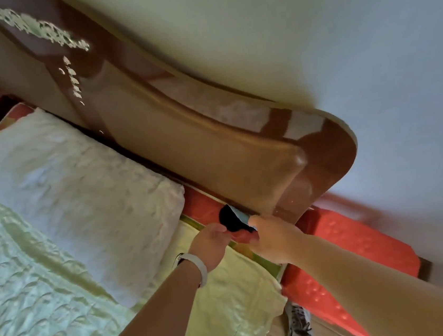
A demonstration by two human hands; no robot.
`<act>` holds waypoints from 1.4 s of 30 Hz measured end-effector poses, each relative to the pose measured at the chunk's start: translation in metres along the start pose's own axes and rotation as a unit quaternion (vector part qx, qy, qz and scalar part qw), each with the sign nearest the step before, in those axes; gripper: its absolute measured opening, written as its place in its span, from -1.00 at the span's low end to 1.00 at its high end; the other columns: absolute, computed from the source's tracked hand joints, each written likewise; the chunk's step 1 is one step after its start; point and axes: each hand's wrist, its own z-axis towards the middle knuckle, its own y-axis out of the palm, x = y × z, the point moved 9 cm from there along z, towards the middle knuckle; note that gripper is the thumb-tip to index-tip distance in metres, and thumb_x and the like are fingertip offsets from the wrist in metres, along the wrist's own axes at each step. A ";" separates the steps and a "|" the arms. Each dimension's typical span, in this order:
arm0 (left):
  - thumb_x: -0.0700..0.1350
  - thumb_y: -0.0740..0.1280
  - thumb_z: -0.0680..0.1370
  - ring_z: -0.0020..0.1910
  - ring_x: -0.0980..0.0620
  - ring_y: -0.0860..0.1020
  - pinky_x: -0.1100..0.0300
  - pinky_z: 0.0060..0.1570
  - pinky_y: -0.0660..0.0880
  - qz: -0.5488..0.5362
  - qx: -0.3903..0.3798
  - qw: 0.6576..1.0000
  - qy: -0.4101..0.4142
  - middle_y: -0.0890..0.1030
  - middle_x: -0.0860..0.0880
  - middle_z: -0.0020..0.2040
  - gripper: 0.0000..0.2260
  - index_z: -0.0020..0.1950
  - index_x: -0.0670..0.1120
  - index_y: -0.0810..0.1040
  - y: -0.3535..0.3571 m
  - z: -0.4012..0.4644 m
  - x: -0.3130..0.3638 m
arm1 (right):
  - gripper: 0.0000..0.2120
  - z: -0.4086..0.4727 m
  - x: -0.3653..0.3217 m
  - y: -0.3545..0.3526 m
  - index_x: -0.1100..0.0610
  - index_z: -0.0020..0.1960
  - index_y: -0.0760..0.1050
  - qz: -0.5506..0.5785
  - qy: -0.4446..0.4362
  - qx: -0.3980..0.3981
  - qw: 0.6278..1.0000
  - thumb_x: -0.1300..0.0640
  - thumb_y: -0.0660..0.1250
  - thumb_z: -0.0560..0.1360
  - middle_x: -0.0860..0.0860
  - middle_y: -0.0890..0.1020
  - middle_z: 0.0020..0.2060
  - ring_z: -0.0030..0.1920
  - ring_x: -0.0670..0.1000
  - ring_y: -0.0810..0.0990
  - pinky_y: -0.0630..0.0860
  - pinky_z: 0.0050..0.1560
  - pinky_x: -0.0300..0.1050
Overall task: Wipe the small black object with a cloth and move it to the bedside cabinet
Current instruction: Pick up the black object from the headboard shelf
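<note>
The small black object (229,218) is held up near the bed's head corner, just in front of the wooden headboard (213,152). My left hand (212,242), with a white band on the wrist, grips its lower edge. My right hand (274,237) presses a pale blue-grey cloth (241,215) against the object's right side. Both hands are closed and meet over the orange mattress edge (205,205). Part of the object is hidden behind my fingers. I cannot make out a bedside cabinet in this tilted, blurred view.
A white textured pillow (79,189) lies left of my hands on a pale green quilt (23,301). The orange mattress side (356,246) runs down to the right. A shoe (299,324) stands on the floor beside the bed. A pale wall (337,30) is behind the headboard.
</note>
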 end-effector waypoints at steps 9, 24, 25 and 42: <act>-0.10 0.31 0.52 0.07 -0.16 0.60 0.01 -0.02 0.46 -0.189 0.029 0.973 -0.127 0.63 -0.16 0.04 -0.75 0.18 -0.11 0.53 0.054 0.108 -0.090 | -0.50 0.061 0.048 0.080 0.01 0.36 0.18 -0.143 0.003 -0.020 0.989 -0.09 0.24 0.50 0.03 0.36 0.24 0.17 0.13 0.45 0.54 -0.01 0.15; -0.16 0.31 0.47 -0.16 -0.06 0.59 0.16 -0.33 0.41 -0.172 0.158 0.970 -0.065 0.57 -0.05 -0.01 -0.85 0.01 0.01 0.43 0.079 0.196 -0.109 | -0.30 0.141 0.077 0.123 0.05 0.49 0.11 -0.064 -0.009 0.077 0.995 -0.02 0.34 0.46 0.04 0.39 0.38 0.26 0.04 0.45 0.39 0.20 -0.11; -0.15 0.31 0.48 -0.21 0.01 0.58 0.18 -0.36 0.41 -0.176 0.157 0.970 -0.066 0.57 0.00 -0.07 -0.84 0.01 0.04 0.43 0.080 0.200 -0.109 | -0.28 0.146 0.076 0.125 0.07 0.52 0.09 -0.050 -0.014 0.088 0.995 0.04 0.37 0.47 0.06 0.37 0.41 0.31 0.03 0.42 0.32 0.23 -0.20; -0.22 0.26 0.55 -0.01 -0.22 0.64 -0.19 0.08 0.59 -0.354 0.034 0.928 -0.113 0.66 -0.20 0.00 -0.87 -0.06 -0.02 0.56 0.097 0.191 -0.121 | -0.92 0.130 0.069 0.098 0.12 0.02 0.45 0.071 0.029 0.129 0.989 0.19 0.21 0.55 0.12 0.62 -0.26 -0.27 0.15 0.59 0.48 -0.37 0.00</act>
